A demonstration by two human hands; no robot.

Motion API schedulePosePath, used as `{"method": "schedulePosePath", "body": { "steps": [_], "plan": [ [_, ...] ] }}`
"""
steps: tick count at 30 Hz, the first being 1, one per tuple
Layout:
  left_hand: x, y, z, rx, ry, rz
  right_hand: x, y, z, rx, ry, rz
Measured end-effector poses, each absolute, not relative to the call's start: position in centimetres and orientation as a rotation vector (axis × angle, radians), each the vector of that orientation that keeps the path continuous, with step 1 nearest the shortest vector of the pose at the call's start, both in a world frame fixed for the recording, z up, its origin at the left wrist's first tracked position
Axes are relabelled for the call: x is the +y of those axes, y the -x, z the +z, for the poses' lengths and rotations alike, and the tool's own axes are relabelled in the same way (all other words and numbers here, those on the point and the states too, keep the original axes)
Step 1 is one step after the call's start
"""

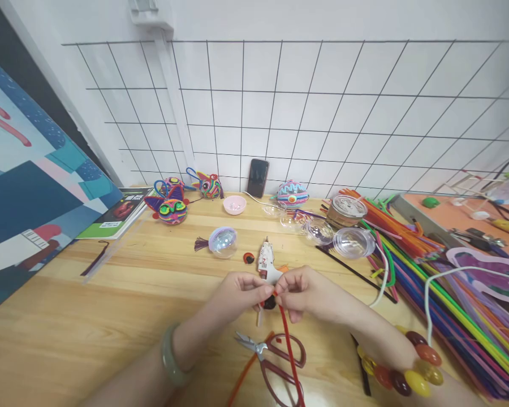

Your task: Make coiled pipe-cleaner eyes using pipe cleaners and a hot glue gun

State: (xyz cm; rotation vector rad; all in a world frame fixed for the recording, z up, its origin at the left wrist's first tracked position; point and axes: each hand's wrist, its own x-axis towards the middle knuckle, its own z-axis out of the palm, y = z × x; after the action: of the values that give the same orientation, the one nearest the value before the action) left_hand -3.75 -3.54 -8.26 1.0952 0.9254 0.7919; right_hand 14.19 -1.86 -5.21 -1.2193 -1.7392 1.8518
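Observation:
Above the front part of the table, my left hand and my right hand meet at the fingertips. A red pipe cleaner hangs from between them, its long end running down towards me. Just under the fingertips shows a small black piece; whether it is joined to the red strand is hard to make out. Both hands are closed in a pinch. Right behind them lies a white glue gun, its handle partly hidden by my right hand. Scissors with dark red handles lie below, spread apart, with the red strand passing over them.
A small red-and-black coil lies left of the glue gun. Behind are a clear half-ball with a tassel, a pink bowl, a phone and colourful wrapped figures. Bundled pipe cleaners and clear lids crowd the right.

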Motion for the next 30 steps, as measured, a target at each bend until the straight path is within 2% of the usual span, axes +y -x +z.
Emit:
{"method": "schedulePosePath", "body": {
  "steps": [8,30],
  "plan": [
    [-4.1,3.6,-8.2,0.961,-1.17,0.751,-2.4,-13.9,-6.0,-1.822,1.252,1.798],
    [-3.5,3.8,-6.8,1.07,-1.048,1.089,-2.8,-12.5,-5.4,-1.665,1.319,1.67]
  ]
}}
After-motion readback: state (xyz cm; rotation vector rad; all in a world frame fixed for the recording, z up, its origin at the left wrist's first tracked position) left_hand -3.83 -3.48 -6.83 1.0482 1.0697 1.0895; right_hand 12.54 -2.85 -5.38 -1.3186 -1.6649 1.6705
